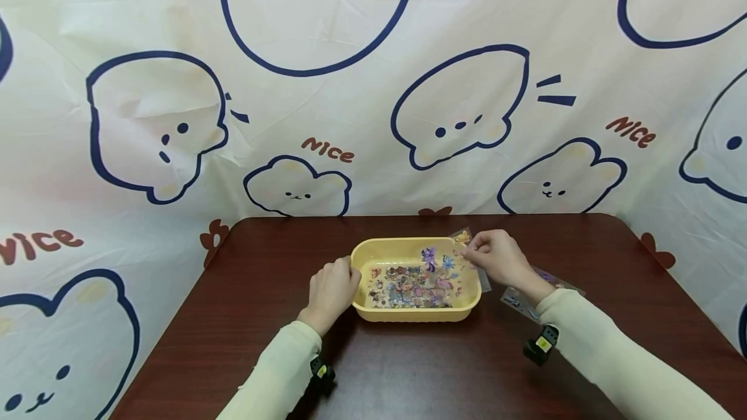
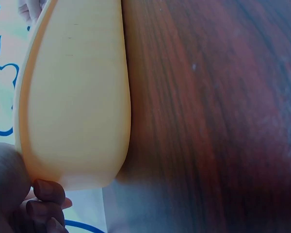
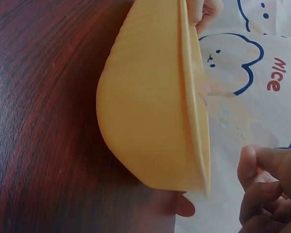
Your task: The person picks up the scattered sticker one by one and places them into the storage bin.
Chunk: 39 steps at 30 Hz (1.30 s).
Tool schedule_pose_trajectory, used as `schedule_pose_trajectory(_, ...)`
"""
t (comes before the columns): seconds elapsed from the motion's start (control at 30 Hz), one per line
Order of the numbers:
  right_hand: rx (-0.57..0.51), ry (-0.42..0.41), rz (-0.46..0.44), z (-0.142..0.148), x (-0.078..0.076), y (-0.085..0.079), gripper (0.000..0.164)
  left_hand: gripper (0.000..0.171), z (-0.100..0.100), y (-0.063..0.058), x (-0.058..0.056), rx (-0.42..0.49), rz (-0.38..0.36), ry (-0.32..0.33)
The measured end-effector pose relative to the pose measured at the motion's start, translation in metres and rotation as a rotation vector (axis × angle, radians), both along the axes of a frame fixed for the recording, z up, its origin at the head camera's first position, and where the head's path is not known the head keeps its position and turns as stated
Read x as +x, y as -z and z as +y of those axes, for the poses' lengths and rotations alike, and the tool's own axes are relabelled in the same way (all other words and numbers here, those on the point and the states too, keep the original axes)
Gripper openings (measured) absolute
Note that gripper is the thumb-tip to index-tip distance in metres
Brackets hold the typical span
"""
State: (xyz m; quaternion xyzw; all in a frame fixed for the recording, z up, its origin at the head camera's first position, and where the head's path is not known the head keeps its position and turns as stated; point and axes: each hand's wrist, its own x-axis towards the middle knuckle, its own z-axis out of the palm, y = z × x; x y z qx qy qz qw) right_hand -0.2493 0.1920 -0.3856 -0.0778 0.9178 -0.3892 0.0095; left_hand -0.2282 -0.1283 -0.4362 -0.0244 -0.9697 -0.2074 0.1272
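Observation:
A yellow plastic basin point(image 1: 408, 315) stands on the table, with many small colourful stickers point(image 1: 417, 287) spread over its bottom. My left hand point(image 1: 332, 287) grips the basin's left end at the rim; in the left wrist view its fingers point(image 2: 48, 191) curl under that end. Above the basin's right end, my right hand point(image 1: 498, 258) pinches a clear sticker sheet point(image 1: 448, 262) between thumb and forefinger. The see-through sheet point(image 3: 228, 116) also shows in the right wrist view, reaching from the fingertips toward the basin's rim, with faint small prints on it.
On the dark wooden table point(image 1: 280, 264), more sticker sheets point(image 1: 516, 304) lie under my right forearm. Another sheet point(image 1: 462, 236) pokes out behind the basin's far right corner. A white cloth point(image 1: 362, 102) with cartoon outlines hangs along the table's back edge.

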Motion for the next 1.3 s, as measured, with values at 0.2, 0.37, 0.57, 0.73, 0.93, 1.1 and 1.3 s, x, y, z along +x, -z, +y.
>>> schedule_pose_trajectory(0.2,0.069,0.020,0.004,-0.013,-0.002,0.008,0.019,0.023,0.000,0.000,0.000,-0.002,-0.010,0.001)
schedule_pose_trajectory(0.37,0.097,0.011,0.021,-0.024,-0.002,0.015,0.020,0.022,0.001,0.000,-0.001,-0.010,-0.005,0.001)
schedule_pose_trajectory(0.57,0.134,0.000,0.044,-0.034,-0.002,0.019,0.024,0.022,0.000,0.001,-0.001,-0.010,0.005,0.004)
schedule_pose_trajectory(0.73,0.227,0.011,0.077,-0.042,-0.002,0.020,0.025,0.022,0.000,0.002,-0.001,-0.011,0.006,0.000)
schedule_pose_trajectory(0.93,0.328,0.014,0.114,-0.051,-0.002,0.027,0.031,0.021,0.000,0.002,-0.001,-0.010,-0.010,-0.001)
schedule_pose_trajectory(1.1,0.373,0.009,0.133,-0.055,-0.003,0.030,0.038,0.021,0.000,0.002,-0.001,-0.007,-0.006,0.002)
schedule_pose_trajectory(1.3,0.360,-0.003,0.088,-0.058,-0.004,0.030,0.036,0.021,0.000,0.002,-0.001,-0.003,0.002,0.006)
